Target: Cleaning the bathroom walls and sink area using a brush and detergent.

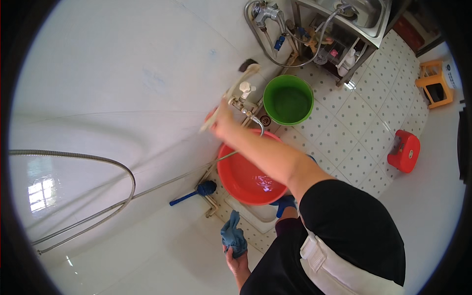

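My right hand (220,121), blurred, reaches out to the wall and grips the pale handle of a long-handled brush (238,83). Dark bristles (247,65) at the brush's far end are close to the white wall (147,81). Beside that hand a wall tap (245,90) with a bent metal spout juts over a red plastic basin (236,180), which holds water. Lower in the view, my left hand (236,260) holds a bunched blue cloth (234,236). My right forearm hides part of the basin.
A green bucket (289,99) stands by the floor drain (265,120). Under the basin is a white squat toilet pan (254,217). A blue long-handled tool (204,188) leans near the pipes. A shower hose (125,169), a steel sink stand (372,33) and red (411,151) and yellow stools (440,99) surround.
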### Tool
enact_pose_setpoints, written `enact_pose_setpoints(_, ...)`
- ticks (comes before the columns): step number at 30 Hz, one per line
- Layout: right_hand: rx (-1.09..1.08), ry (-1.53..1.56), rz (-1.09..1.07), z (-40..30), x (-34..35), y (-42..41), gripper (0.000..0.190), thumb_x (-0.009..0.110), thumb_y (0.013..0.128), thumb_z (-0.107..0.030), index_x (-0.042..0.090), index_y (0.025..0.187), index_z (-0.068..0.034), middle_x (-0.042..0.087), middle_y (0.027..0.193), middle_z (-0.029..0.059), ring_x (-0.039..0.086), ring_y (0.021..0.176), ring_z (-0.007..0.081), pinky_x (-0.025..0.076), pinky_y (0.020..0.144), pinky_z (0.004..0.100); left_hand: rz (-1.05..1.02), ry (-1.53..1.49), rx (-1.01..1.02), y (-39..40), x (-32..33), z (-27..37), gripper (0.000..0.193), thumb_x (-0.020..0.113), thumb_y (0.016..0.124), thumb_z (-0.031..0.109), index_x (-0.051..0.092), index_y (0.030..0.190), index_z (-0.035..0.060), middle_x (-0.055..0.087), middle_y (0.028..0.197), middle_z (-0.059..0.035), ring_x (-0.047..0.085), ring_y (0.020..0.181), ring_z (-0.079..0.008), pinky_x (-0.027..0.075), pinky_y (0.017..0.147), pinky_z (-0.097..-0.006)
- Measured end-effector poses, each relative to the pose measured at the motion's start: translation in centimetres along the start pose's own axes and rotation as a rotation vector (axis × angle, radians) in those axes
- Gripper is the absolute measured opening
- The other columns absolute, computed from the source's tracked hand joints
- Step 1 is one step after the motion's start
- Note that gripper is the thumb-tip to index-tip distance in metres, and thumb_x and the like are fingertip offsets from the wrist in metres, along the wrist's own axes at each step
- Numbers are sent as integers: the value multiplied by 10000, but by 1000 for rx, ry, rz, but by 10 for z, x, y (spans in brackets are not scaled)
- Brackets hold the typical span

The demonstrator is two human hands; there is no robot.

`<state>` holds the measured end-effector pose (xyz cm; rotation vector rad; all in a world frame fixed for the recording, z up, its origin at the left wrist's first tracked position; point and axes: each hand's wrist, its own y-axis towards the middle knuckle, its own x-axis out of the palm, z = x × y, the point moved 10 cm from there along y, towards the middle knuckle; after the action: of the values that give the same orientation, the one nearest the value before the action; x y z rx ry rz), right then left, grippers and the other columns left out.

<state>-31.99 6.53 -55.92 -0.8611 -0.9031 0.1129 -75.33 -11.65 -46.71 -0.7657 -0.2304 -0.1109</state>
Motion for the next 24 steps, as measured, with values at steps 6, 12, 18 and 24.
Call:
enact_pose_setpoints(6, 165, -287, -38, 130, -26, -85, 381, 374, 916, -482, 377, 760, -134, 389, 545, 33, 424, 452, 181, 391, 406, 306, 12, -8, -14, 4, -5, 11, 539, 605, 735, 143, 436, 1244, 192, 497, 1214, -49, 486, 1080, -266, 392, 883, -457)
enact_pose_setpoints(12, 72, 98, 61, 22, 10, -7, 415, 386, 907, -498, 362, 766, -109, 411, 583, 51, 440, 482, 181, 420, 426, 323, -52, -11, 66, 19, 18, 21, 609, 622, 700, 149, 401, 1267, 144, 505, 1184, -106, 497, 1070, -303, 427, 854, -455)
enact_pose_setpoints(18, -96, -650, -309, 124, 18, -174, 353, 257, 952, -410, 366, 810, -105, 414, 498, 63, 440, 362, 201, 397, 365, 339, -35, 26, 60, 34, 8, 28, 552, 591, 748, 197, 404, 1268, 200, 478, 1218, -64, 491, 1067, -285, 428, 822, -446)
enact_pose_setpoints(24, -334, -508, -242, 42, 73, -111, 415, 271, 941, -464, 364, 779, -94, 413, 473, 59, 439, 357, 192, 392, 380, 318, -92, -43, 132, 43, 18, 31, 549, 587, 754, 193, 403, 1272, 198, 471, 1226, -66, 477, 1086, -302, 419, 841, -476)
